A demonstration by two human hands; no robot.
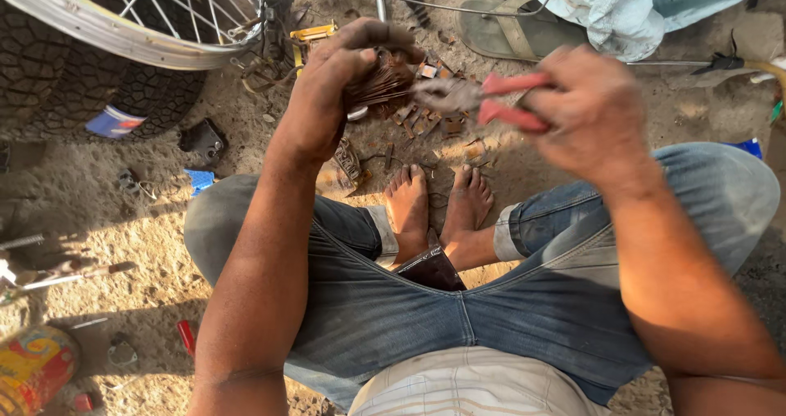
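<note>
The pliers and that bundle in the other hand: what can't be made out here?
Head view only:
- Pliers: motion blur smears the tip, so what it bites is unclear.
- Bundle of thin rusty wires or spokes: the left hand covers its base; which it is, unclear.
- Right hand: blurred, grip detail lost.
- Wheel: cut off by the top edge.

Left hand (340,88) raised at centre, fingers (372,35) curled tight into a fist, forearm running straight up from lower left. Right hand (585,109) at same height, fingers wrapped closed, forearm angled in from lower right. Hands near each other, not touching. Seated, knees apart, bare feet (438,203) together.
</note>
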